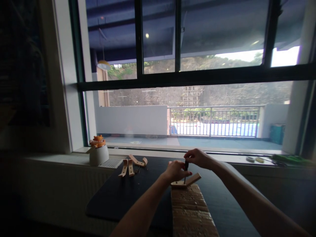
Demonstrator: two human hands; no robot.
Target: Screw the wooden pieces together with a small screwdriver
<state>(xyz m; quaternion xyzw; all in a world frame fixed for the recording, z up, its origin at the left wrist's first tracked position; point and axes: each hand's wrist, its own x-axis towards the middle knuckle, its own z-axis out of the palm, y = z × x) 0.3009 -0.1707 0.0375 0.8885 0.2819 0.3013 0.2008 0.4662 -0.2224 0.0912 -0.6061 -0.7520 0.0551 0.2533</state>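
Observation:
A small screwdriver point(186, 165) with a dark handle stands nearly upright, its shaft pointing down at a bent wooden hook point(193, 180). My right hand point(197, 158) pinches the top of the handle from above. Lower down, my left hand point(174, 170) has its fingers closed around the handle and upper shaft. The hook lies at the far end of a long, rough brown wooden board point(189, 209), its angled arm rising to the right. Whether a screw sits under the tip is too small to tell.
Three more wooden hooks point(130, 167) lie at the table's back left beside several screws point(137, 170). The dark table point(108, 199) meets a window sill. A pale pot with an orange top point(99, 154) stands left; tape rolls point(250, 159) and green material point(291, 159) lie right.

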